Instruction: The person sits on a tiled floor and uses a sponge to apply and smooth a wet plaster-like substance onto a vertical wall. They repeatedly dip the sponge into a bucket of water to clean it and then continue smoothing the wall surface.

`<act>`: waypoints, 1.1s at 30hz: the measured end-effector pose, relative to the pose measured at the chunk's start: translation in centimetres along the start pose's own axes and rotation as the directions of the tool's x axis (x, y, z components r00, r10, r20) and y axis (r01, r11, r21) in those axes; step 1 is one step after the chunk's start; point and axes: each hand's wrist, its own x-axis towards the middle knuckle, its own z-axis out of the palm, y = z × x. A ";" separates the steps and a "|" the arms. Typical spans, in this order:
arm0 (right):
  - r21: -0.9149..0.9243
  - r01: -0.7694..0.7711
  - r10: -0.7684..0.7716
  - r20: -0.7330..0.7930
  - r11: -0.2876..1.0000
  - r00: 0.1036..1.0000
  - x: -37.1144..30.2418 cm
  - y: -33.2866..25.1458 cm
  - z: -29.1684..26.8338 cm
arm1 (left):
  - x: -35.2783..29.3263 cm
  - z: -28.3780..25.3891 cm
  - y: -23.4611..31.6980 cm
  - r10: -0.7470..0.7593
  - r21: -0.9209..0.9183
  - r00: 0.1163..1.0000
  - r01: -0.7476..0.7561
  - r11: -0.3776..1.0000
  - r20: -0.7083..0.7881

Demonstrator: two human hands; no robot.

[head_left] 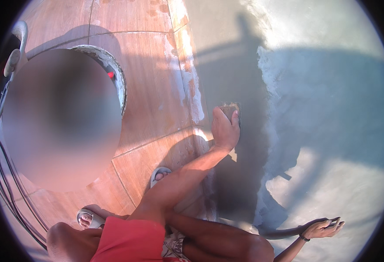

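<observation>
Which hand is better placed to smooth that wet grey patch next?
Probably the left. The left hand grips the small float on the wet grey surface. The right hand is open and empty, off to the side.

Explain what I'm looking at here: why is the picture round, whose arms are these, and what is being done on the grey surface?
The picture is round because a wide fisheye camera worn on the person's head looks down at their own hands. The left hand presses a small flat float onto wet grey cement, beside reddish floor tiles. The right hand, wearing a dark wristband, is open and holds nothing, hovering over the cement. The person crouches in sandals and red shorts. A large blurred patch covers the left side, beside black cables.
</observation>
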 end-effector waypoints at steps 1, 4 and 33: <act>0.007 -0.006 0.006 -0.002 1.000 1.000 -0.1 -0.4 0.1 | 0.4 -0.2 1.2 -0.009 -0.005 1.000 0.009 1.000 0.018; -0.011 -0.002 0.002 -0.007 1.000 1.000 -0.2 0.1 -0.6 | 4.6 0.0 6.8 -0.009 0.028 0.998 0.007 1.000 0.059; -0.054 0.033 -0.034 -0.013 0.998 0.999 -0.1 1.3 -0.1 | 12.0 -1.4 7.5 0.129 0.020 0.991 -0.128 0.992 -0.021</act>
